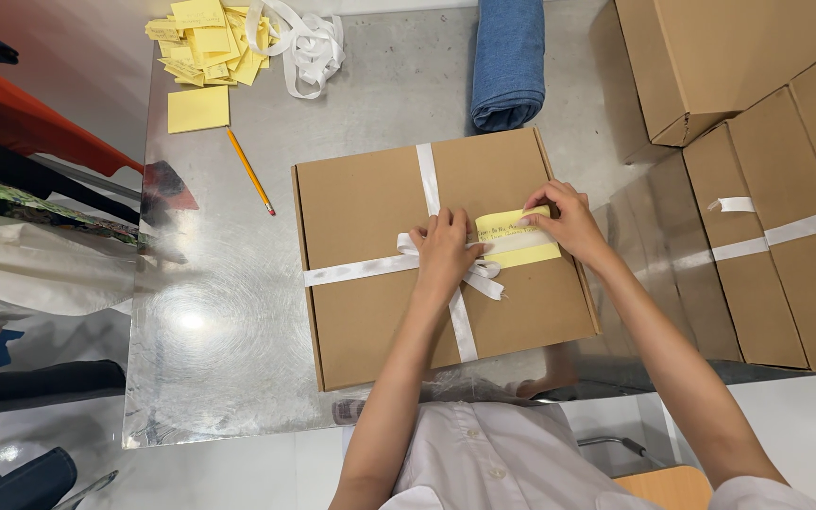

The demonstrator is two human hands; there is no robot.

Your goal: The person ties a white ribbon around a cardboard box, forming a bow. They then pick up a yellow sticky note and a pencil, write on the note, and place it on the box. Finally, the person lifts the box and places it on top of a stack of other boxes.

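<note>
On the flat brown cardboard box (370, 217) tied with white ribbon (351, 270), closed so contents hidden: left hand (444, 251) pressing the ribbon crossing, fingers curled; right hand (569, 221) pinching yellow paper note (507, 227), writing unreadable.

A: What's hidden on the flat cardboard box (370, 274)?
B: The left hand (443, 253) covers the ribbon's knot, and the right hand's fingers (542, 219) hide an edge of the yellow note (512, 238), whose writing is too small to read.
A: And at the edges?
B: The stacked boxes (786, 189) and the denim roll (508, 57) are cut off; the dark bundles (21, 142) at left are possibly fabric.
</note>
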